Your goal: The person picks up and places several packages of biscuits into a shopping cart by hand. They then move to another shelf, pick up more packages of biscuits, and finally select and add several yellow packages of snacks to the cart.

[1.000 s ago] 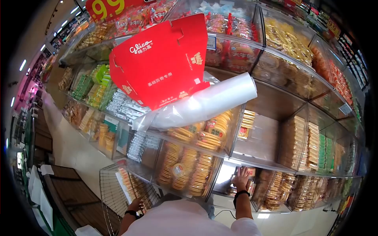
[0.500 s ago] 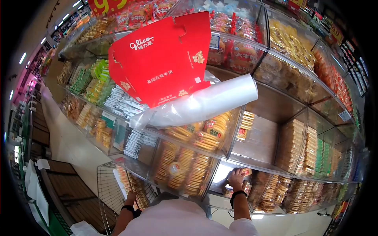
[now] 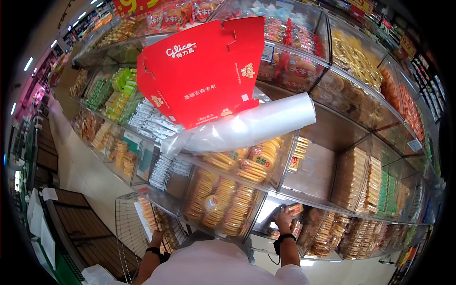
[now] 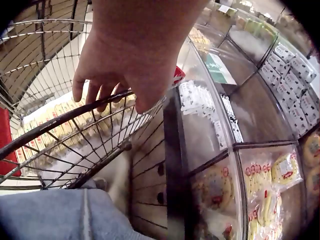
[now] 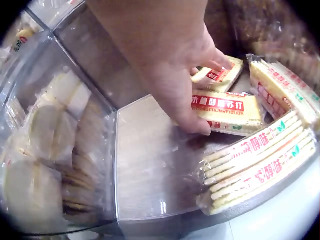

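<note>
My right hand (image 5: 175, 75) reaches down into a clear bin. Its thumb lies at the end of a wrapped soda cracker pack (image 5: 227, 111) with red print, and its fingers bend over a second cracker pack (image 5: 220, 76) behind; the pack sits between thumb and fingers. Several more wrapped cracker packs (image 5: 255, 155) lie beside it at the bin's right. In the head view the right hand (image 3: 284, 218) is at the lower row of bins. My left hand (image 4: 127, 75) grips the top rim of a wire shopping cart (image 4: 60, 119), fingers curled over the bar.
Inside the cart lies a long row of wrapped biscuits (image 4: 55, 117). Clear bin dividers (image 5: 114, 150) surround the right hand. A plastic bag roll (image 3: 251, 124) and a red Glico carton (image 3: 199, 76) stand over the upper bins. Packed round biscuits (image 3: 218, 204) fill the neighbouring bin.
My right hand has gone from spread fingers over the bin to fingers closed around a cracker pack, which now tilts up. The left hand stays on the cart; the head view has shifted slightly.
</note>
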Motion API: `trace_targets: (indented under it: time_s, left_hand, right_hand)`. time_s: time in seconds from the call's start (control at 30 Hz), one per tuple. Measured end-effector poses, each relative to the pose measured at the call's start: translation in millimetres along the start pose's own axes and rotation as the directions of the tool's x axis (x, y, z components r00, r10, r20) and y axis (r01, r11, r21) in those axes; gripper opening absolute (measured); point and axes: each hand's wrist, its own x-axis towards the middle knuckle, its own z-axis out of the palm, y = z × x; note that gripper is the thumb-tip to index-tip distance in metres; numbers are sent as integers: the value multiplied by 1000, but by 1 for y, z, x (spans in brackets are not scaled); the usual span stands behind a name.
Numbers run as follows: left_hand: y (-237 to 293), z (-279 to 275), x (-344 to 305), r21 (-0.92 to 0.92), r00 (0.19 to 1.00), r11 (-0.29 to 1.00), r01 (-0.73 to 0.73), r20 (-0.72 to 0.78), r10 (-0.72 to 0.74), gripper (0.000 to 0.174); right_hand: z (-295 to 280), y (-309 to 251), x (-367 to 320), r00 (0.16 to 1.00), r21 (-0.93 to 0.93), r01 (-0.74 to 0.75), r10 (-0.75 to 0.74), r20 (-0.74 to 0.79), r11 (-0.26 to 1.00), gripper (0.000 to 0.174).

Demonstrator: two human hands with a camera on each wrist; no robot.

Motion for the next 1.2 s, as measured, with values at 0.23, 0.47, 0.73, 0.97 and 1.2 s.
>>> trace_targets:
  time_s: [0.23,0.47,0.73,0.97,1.2]
  left_hand:
    - [17,-9,-15,44,998,998,44,48,-46,48]
    - [10,-5,4,35,996,999,8,-91,-5,46]
    - [20,-6,-8,2,988,999,-41,-147,41,44]
    - [27,-10,-16,-23,992,1000,-15,-128,12,43]
    - [15,-4,-3,13,985,1000,-26,-172,28,42]
  right_hand:
    - [-23,-1,-25,988,143,-100,115,-104,985,53]
    - [-36,2,-47,948,305,-112,193,-251,946,48]
    - [-33,5,-50,920,394,-157,279,-275,905,64]
    - [-38,9,-56,916,413,-122,263,-304,902,66]
    - [-36,8,-52,891,405,-126,283,-356,906,72]
